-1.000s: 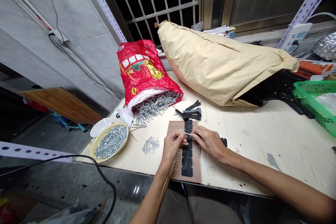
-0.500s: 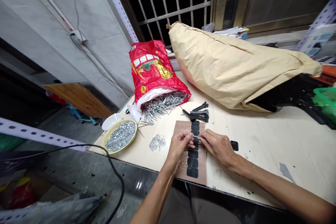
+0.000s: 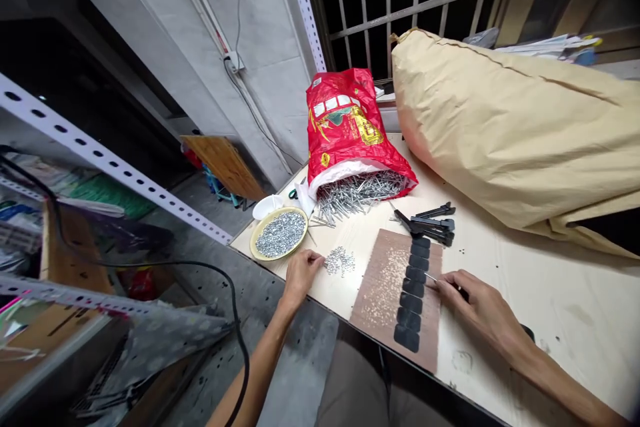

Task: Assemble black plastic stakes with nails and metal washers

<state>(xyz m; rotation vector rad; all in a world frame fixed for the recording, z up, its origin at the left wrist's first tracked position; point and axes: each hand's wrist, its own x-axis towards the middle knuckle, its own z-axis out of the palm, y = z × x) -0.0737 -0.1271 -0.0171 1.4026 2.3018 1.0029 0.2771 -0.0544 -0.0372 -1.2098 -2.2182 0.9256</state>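
At the table (image 3: 520, 273) edge, the left hand (image 3: 301, 269), grip unclear, nears tiny, likely slippery nuts (image 3: 340, 260); the right hand (image 3: 475, 307) pinches 1 stiff nail (image 3: 430, 277) by its end.

The brown board (image 3: 385, 280) is showing a pale speckled patch beside a column of black pads (image 3: 413, 287). Beyond the board, a red bag (image 3: 350, 127) is displaying yellow, green and white print above silvery nails (image 3: 355, 190). Left of the board, a yellow-rimmed dish (image 3: 279, 235) is gleaming silver on the pale wood-grain worktop (image 3: 525, 267).
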